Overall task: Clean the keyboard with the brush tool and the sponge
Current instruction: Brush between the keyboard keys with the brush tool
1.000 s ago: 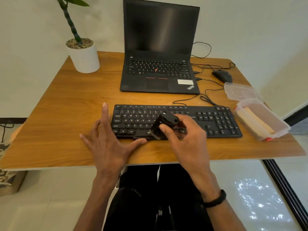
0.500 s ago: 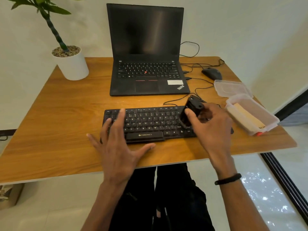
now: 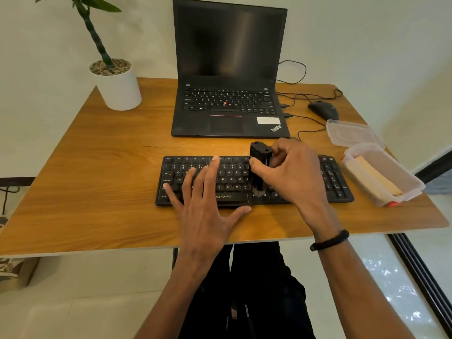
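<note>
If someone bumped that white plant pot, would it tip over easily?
Possibly. The plant rises tall and leans above the white pot, so it looks top-heavy. The gravel filling it probably adds steadying weight. It stands near the table corner, so a shove looks risky.

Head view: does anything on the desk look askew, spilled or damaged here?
Nothing stands out. The keyboard lies square to the desk edge, the left hand flat on it, the right hand holding the brush tool upright. The open container holds the sponge; no spill or damage shows.
</note>
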